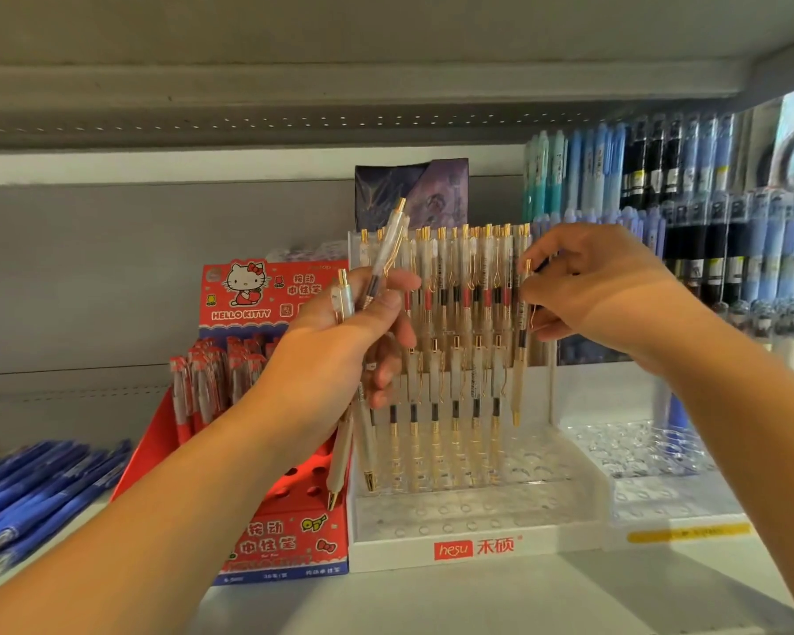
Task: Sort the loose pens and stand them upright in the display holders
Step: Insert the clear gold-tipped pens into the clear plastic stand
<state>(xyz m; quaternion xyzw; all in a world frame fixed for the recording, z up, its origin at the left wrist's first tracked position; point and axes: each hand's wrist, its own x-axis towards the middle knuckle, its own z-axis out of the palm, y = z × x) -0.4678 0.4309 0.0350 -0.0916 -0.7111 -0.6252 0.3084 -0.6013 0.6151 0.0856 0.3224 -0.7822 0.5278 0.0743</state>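
Site: a pale grey shop shelf (477, 598) with a grey back panel (111, 268) and a second shelf (340, 84) overhead.

Containers, largest first:
1. Right rear: a tiered clear rack (752, 268) packed with upright blue and black pens (688, 176).
2. Centre: a stepped clear display holder (473, 547) with a white front marked "hesu". Two rows of frosted gold-trimmed pens (454, 286) stand upright in its rear steps. The front rows of holes hold nothing. A dark printed card (409, 194) stands behind it.
3. Left of centre, touching the holder: a red Hello Kitty box (289, 543), with red-capped pens (202, 382) upright at its back and open holes at its front.
4. Right of the holder: a smaller clear tray (638, 451); its contents cannot be made out.

Loose stock: a heap of blue pens (42, 483) lies flat at far left.

Hands: the left hand (340, 341) is curled round a bundle of frosted pens (388, 249), which fan out above and below the fist, in front of the holder's left edge. The right hand (597, 295) pinches a single frosted pen (521, 350) between thumb and fingertips, held upright at the right end of the rows, its gold tip above the holder's holes and not seated.
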